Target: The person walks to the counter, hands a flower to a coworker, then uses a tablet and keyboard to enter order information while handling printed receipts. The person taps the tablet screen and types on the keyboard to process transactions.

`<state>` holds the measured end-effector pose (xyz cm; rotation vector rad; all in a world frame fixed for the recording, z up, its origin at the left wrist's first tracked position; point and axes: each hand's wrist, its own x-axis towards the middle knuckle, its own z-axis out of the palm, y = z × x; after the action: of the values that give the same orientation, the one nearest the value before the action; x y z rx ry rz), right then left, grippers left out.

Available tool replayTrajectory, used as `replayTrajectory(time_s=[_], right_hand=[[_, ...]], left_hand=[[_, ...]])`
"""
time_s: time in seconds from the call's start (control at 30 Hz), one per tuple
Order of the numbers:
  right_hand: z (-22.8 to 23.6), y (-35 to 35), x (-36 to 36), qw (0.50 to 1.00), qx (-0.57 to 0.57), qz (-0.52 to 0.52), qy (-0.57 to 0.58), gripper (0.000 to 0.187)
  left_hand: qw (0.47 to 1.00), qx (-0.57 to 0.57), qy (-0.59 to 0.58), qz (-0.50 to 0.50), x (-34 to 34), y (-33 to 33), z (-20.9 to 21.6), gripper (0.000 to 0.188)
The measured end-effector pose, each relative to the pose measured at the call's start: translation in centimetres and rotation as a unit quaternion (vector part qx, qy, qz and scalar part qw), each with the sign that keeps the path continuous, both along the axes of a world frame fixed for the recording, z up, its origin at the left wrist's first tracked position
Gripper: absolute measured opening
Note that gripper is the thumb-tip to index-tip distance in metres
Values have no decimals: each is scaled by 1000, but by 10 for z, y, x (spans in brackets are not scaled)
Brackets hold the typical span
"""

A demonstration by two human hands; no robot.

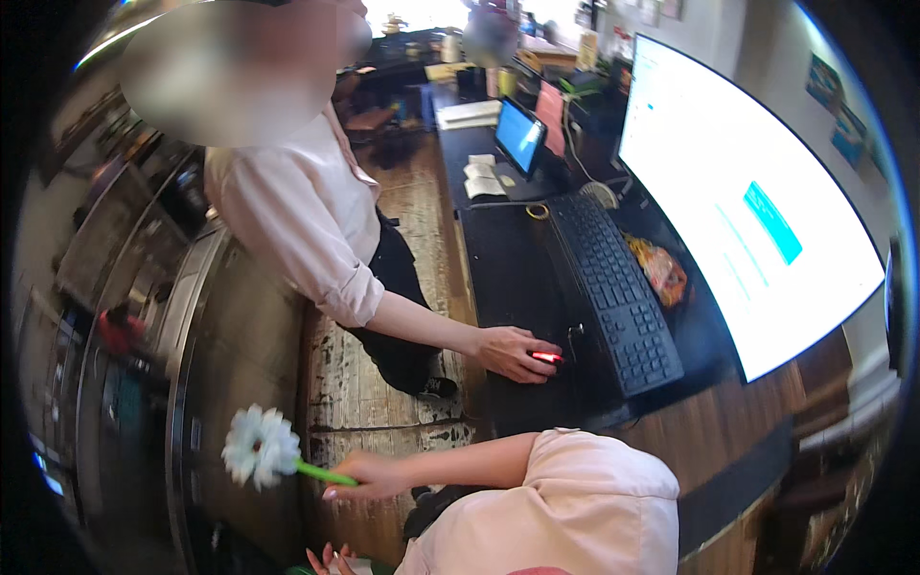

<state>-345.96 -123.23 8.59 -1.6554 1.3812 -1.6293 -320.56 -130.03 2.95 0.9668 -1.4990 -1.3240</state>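
My right hand (pixel 372 476) pinches the green stem (pixel 326 471) of a white daisy-like flower (pixel 260 447); the blossom points left, away from my fingers. My right arm reaches leftward from a pale pink sleeve. At the lower edge, only the curled fingers of my left hand (pixel 331 558) show. Bits of green and something pale lie beside them, but the picture cuts off what they hold. Across from me stands a co-worker in a pale shirt, whose hand (pixel 513 355) rests on a mouse (pixel 547 357) with a red light.
On the dark desk (pixel 517 278) are a black keyboard (pixel 613 292), a large lit monitor (pixel 738 211), a tablet (pixel 520 134), a yellow ring (pixel 538 211) and a crinkled plastic packet (pixel 659 268). Papers (pixel 482 177) lie near the tablet. Metal equipment (pixel 182 355) lines the left side above worn floorboards (pixel 383 407).
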Motion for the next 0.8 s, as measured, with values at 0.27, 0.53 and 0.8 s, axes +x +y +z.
replayTrajectory(time_s=[0.27, 0.53, 0.8], right_hand=[[-15, 45, -75, 907, -84, -411, -33, 46], [15, 88, -165, 775, -234, -587, 18, 44], [16, 72, -167, 689, -211, -689, 78, 44]], left_hand=[[970, 68, -71, -221, -166, -145, 46, 55], [895, 15, -103, -434, -300, -154, 18, 58], [871, 203, -114, -433, -388, -227, -17, 60]])
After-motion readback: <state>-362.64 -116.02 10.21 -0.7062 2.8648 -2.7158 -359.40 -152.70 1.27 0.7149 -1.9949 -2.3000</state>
